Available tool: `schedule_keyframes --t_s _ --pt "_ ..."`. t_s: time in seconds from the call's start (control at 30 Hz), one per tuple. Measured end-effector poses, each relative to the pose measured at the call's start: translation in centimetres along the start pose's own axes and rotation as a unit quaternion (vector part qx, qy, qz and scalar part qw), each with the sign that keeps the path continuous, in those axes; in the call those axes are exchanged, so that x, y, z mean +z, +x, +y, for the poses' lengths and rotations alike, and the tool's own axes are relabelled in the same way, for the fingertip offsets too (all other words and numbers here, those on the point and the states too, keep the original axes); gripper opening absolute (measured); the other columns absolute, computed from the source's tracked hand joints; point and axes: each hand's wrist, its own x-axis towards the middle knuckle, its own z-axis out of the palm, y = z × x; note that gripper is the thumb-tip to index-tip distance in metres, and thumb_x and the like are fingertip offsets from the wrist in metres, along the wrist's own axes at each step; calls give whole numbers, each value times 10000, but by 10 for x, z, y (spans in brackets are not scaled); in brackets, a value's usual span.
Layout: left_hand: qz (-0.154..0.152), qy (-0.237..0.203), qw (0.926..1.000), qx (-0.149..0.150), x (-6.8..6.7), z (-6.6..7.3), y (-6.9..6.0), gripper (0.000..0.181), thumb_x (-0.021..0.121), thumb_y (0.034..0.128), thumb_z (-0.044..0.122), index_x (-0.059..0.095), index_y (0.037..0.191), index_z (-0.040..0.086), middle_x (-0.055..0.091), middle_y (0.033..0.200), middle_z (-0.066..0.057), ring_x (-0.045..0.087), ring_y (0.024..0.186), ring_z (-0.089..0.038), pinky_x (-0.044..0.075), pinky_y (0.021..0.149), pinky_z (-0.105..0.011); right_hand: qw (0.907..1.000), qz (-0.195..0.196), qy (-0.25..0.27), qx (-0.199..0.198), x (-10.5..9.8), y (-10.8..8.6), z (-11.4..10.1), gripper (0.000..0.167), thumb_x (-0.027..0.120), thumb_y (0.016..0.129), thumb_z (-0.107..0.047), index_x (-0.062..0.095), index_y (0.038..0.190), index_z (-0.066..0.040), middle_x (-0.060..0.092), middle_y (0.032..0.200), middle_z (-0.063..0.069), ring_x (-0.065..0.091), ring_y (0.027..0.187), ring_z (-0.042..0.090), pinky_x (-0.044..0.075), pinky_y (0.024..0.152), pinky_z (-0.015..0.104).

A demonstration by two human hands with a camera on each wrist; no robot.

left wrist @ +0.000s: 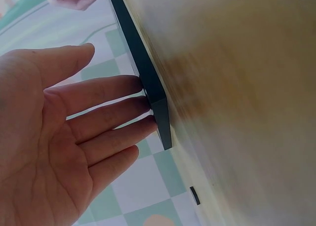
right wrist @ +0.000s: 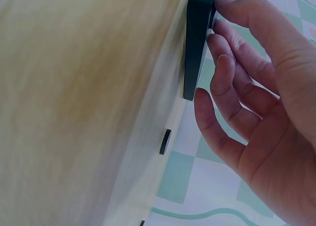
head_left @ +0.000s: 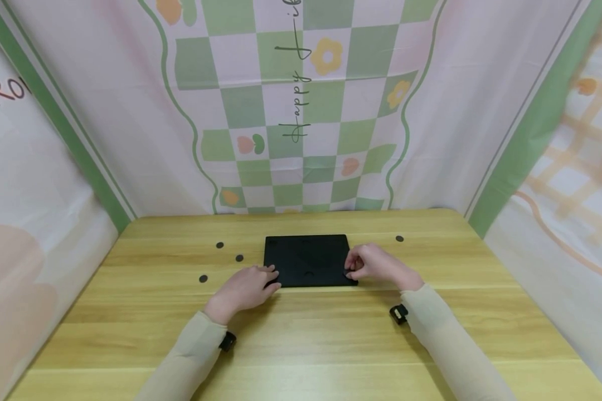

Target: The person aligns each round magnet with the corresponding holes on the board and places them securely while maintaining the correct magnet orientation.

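Observation:
A flat black rectangular board (head_left: 311, 259) lies on the wooden table, with faint marks on its top. My left hand (head_left: 248, 287) rests its fingertips on the board's front left corner; in the left wrist view its fingers (left wrist: 108, 115) are extended. At the front right corner my right hand (head_left: 376, 263) pinches a small dark piece, apparently a black disc (right wrist: 214, 19), between thumb and forefinger against the board. Its other fingers are loosely bent. The fingers mostly hide that piece.
Black discs lie left of the board: one farther back (head_left: 219, 245), one nearer the board (head_left: 239, 258) and one toward the front left (head_left: 203, 278). Another disc (head_left: 399, 238) lies to the right. Patterned curtains (head_left: 301, 111) enclose the table's back and sides.

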Motion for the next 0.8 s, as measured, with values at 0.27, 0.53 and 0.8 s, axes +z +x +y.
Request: schedule_keyframes --t_s 0.27,0.53,0.8 --pt "53 22 10000 -9 2 -1 1 435 453 1001 373 577 1316 101 491 1415 -106 449 1317 -309 374 1082 -469 10000 -29 42 29 0 0 0 103 762 802 -175 695 861 -122 652 792 -55 556 665 38 495 617 198" --pt "73 13 10000 17 1 0 0 431 457 1001 361 578 1314 90 496 1410 -114 452 1315 -310 375 1081 -468 10000 -9 63 9 0 0 0 109 763 801 -179 696 864 -121 656 794 -46 558 665 44 495 616 196" --pt "116 -26 9999 -31 2 0 1 450 462 998 368 572 1316 69 501 1403 -121 458 1309 -319 382 1075 -473 9999 -14 149 -49 1 -1 3 91 753 810 -160 695 868 -118 658 800 -48 569 664 40 504 614 201"
